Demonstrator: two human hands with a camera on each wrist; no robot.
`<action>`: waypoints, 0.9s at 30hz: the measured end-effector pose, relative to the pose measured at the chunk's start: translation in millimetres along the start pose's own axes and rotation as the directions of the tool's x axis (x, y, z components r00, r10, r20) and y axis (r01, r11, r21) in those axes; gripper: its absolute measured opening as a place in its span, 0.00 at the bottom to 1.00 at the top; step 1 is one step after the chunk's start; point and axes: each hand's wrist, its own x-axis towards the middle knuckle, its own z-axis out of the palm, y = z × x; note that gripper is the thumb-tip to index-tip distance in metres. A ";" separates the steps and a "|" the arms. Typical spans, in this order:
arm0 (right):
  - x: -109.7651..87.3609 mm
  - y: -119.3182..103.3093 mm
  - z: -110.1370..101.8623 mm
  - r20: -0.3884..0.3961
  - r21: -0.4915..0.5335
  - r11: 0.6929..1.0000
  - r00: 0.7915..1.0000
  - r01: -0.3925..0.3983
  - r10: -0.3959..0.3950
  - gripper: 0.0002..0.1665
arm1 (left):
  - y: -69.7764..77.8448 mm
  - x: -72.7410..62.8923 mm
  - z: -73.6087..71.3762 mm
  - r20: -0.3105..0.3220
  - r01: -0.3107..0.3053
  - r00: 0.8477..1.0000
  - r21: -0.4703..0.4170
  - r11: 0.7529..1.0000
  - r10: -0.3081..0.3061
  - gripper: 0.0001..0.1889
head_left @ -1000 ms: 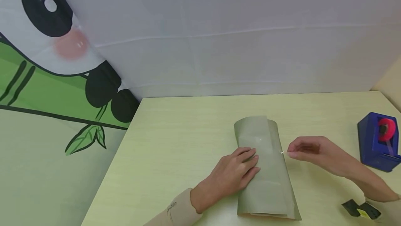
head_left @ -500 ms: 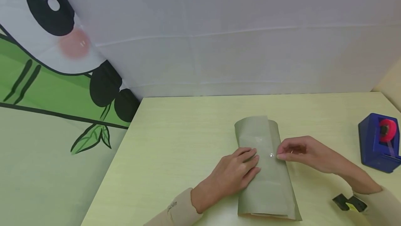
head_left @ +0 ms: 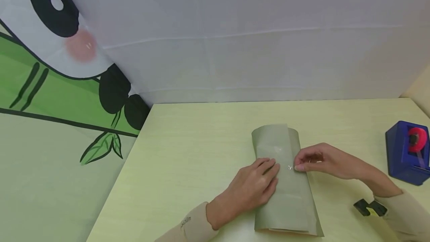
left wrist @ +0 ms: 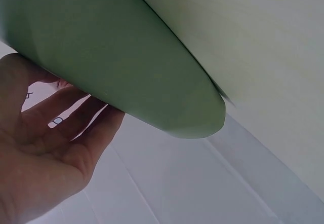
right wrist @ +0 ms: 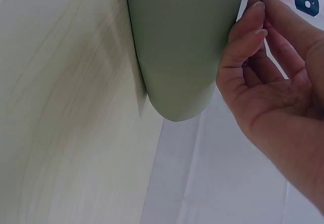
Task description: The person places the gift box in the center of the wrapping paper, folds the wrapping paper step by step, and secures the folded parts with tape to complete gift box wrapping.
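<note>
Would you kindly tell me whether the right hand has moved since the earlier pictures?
Yes: judged against the blue tape dispenser in the head view, the right hand has moved left, away from it, and its fingertips now reach over the rolled green paper.

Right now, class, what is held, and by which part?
The right hand pinches clear tape by its right end; the left hand only rests on the paper.
</note>
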 end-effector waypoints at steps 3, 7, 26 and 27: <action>0.7 -0.4 -1.3 0.008 -0.004 1.000 1.000 -0.011 0.011 0.10 | 2.0 1.1 -0.2 0.007 0.003 1.000 0.028 1.000 -0.003 0.18; 0.8 -0.7 -2.0 0.011 -0.019 1.000 1.000 -0.021 0.021 0.09 | 3.9 3.9 -0.2 0.015 -0.003 1.000 0.053 0.999 0.002 0.22; -2.2 -7.9 4.6 -0.052 -0.203 0.979 0.999 -0.023 0.013 0.10 | 12.0 10.4 6.2 0.048 -0.017 0.999 0.211 0.977 0.007 0.24; -2.6 -8.2 5.1 -0.054 -0.210 0.977 0.998 -0.023 0.011 0.10 | 12.2 10.5 6.3 0.054 -0.013 0.999 0.208 0.978 0.002 0.24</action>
